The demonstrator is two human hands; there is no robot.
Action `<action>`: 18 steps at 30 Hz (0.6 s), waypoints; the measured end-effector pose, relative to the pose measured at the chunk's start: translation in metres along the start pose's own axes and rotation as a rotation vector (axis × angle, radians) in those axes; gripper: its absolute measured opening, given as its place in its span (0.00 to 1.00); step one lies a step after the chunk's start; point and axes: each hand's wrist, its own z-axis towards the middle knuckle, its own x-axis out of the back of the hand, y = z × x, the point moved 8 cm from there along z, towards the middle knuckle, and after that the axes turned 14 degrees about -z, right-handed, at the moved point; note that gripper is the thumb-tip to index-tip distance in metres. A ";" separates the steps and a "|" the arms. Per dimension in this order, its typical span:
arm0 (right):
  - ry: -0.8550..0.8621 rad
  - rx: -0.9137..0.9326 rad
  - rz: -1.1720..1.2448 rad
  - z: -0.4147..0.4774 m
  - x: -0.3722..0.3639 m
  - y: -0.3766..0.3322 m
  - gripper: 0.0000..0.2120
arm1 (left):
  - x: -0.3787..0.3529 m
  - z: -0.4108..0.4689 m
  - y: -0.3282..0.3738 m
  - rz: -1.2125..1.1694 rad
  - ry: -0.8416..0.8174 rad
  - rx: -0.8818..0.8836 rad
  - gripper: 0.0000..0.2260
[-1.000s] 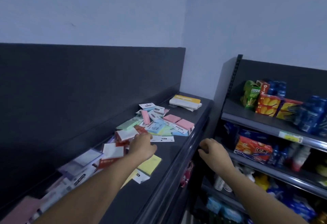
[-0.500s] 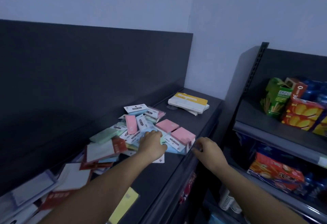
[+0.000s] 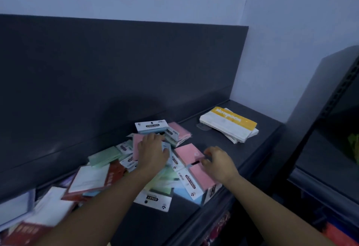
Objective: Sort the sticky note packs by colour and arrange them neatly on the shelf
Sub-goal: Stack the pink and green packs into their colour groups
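left arm [image 3: 93,208]: reaches in from the near left, across the pile's near left part.
right arm [image 3: 272,203]: reaches in from the near right, beside the pile.
shelf [image 3: 147,226]: dark grey flat top that carries the pile.
pile [image 3: 163,179]: a loose heap of sticky note packs in pink, green and blue, overlapping and unsorted.
white-headed pack [image 3: 153,200]: lies flat at the pile's near edge, its "STICKY NOTE" label readable.
red-covered pads [image 3: 91,181]: spread to the left of the pile, overlapping and blurred.
blue pack [image 3: 184,193]: at the pile's near right corner, partly under a pink one.
near pink pack [image 3: 202,177]: on the pile's near right side, lying on the blue pack.
right hand [image 3: 219,165]: at the pile's right side, palm down, fingers curled, their tips at the gap between two pink packs; through the blur I cannot tell whether they pinch one.
second pink pack [image 3: 187,153]: at the pile's right middle, just by those fingertips.
left hand [image 3: 153,154]: on the pile's middle, palm down, fingers released and lying over a pink and a pale blue pack.
green pack [image 3: 103,157]: on the pile's left side.
far pack [image 3: 151,127]: at the pile's far end, propped on others.
far pink pack [image 3: 180,133]: at the pile's far right corner.
yellow-and-white stack [image 3: 231,127]: well apart, beyond the pile to the right.
back panel [image 3: 116,70]: dark, upright behind the pile.
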 end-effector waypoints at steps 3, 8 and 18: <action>-0.059 -0.008 -0.034 0.018 -0.013 -0.011 0.19 | 0.026 0.002 -0.031 -0.049 0.156 0.110 0.15; -0.259 -0.139 -0.139 0.038 -0.038 -0.018 0.37 | 0.035 0.003 -0.077 0.053 0.163 0.324 0.18; -0.125 -0.192 0.208 0.054 -0.039 -0.030 0.22 | 0.032 0.008 -0.094 -0.142 0.149 0.378 0.10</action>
